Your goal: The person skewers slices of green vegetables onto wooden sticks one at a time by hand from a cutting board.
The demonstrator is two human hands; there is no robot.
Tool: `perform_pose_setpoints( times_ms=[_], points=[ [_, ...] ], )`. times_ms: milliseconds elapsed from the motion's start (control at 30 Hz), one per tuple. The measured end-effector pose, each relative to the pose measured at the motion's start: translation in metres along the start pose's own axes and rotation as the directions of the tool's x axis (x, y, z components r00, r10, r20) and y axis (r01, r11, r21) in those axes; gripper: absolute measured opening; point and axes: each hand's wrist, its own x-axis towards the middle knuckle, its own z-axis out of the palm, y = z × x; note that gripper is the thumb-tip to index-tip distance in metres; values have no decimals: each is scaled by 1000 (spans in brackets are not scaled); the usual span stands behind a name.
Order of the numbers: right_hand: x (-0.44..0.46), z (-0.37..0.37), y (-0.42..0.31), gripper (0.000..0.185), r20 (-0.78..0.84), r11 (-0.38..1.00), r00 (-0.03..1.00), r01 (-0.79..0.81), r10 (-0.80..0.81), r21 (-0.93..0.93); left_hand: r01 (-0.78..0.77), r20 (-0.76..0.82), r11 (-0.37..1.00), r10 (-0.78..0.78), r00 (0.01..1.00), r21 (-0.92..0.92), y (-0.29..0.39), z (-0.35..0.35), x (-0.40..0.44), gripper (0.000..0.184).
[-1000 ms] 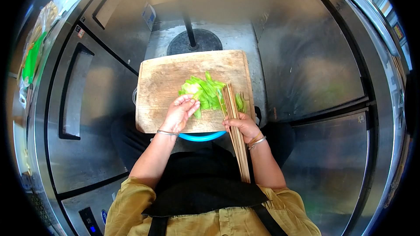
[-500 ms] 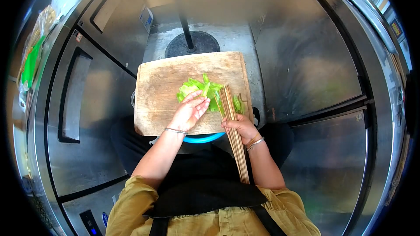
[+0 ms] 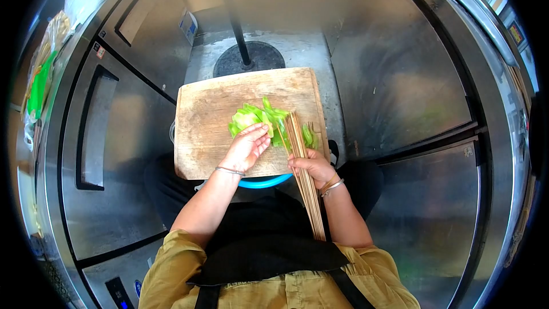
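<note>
My left hand (image 3: 247, 150) pinches a thin, pale green vegetable slice (image 3: 266, 121) between thumb and fingers, above the cutting board (image 3: 200, 120). Wrapped in my right hand (image 3: 315, 167) is a long bundle of bamboo skewers (image 3: 309, 200), slanting up over the board's right part. One skewer (image 3: 282, 139) stands apart from the bundle, its upper end close to the slice; whether it touches is unclear. A pile of green vegetable slices (image 3: 243, 118) lies just beyond my left fingers. More slices (image 3: 309, 136) show to the right of the bundle, partly covered by it.
Under the board's near edge shows a blue rim (image 3: 266, 182). Beyond the board stands a pole on a round black base (image 3: 249, 59). Steel cabinet doors rise on the left (image 3: 126, 154) and right (image 3: 400, 74). My knees flank the board.
The slice in my left hand has tipped slightly and sits close to the lone skewer's end. The bundle stays in my right hand; the whole view has shifted a little.
</note>
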Motion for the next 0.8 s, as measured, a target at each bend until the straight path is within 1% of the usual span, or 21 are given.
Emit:
perform_pose_setpoints(
  times_ms=[133, 200, 233, 300, 333, 400, 533, 600, 633, 700, 733, 800],
  points=[
    [1, -1, 1, 14, 19, 1000, 1000, 4, -4, -15, -23, 16, 999, 23, 1000, 22, 0, 5, 6, 8],
    [2, -4, 2, 15, 25, 1000, 1000, 10, -9, -23, -53, -10, 994, 54, 998, 100, 0, 7, 15, 4],
    [3, -5, 3, 13, 44, 1000, 999, 6, -5, -19, -53, -6, 993, 54, 999, 101, 1, 7, 20, 4],
    [3, -6, 2, 12, 62, 1000, 998, 5, -4, -15, -72, 15, 983, 71, 997, 169, 3, 8, 29, 3],
    [3, -6, 2, 11, 67, 1000, 998, 9, -8, -13, -72, 17, 983, 70, 997, 170, 4, 7, 32, 3],
    [3, -6, 1, 11, 71, 1000, 997, 12, -11, -10, -47, 18, 955, 43, 999, 294, 6, 8, 36, 3],
    [2, -5, 1, 11, 76, 1000, 997, 14, -13, -19, -38, 22, 932, 32, 999, 360, 8, 8, 39, 2],
    [2, -5, 0, 11, 72, 1000, 997, 12, -10, -24, -31, 5, 941, 31, 1000, 336, 9, 10, 39, 9],
    [2, -4, 0, 11, 75, 1000, 997, 12, -10, -25, -31, 4, 941, 31, 999, 336, 9, 11, 38, 9],
    [1, -4, -1, 11, 79, 1000, 997, 12, -10, -26, -81, -74, 943, 110, 991, 321, 9, 19, 31, 25],
    [1, -4, -1, 11, 79, 1000, 997, 13, -11, -28, -81, -75, 943, 111, 991, 321, 9, 19, 31, 25],
    [2, -3, -1, 11, 80, 999, 997, 14, -11, -32, -120, -48, 916, 150, 987, 384, 9, 19, 31, 32]
  ],
)
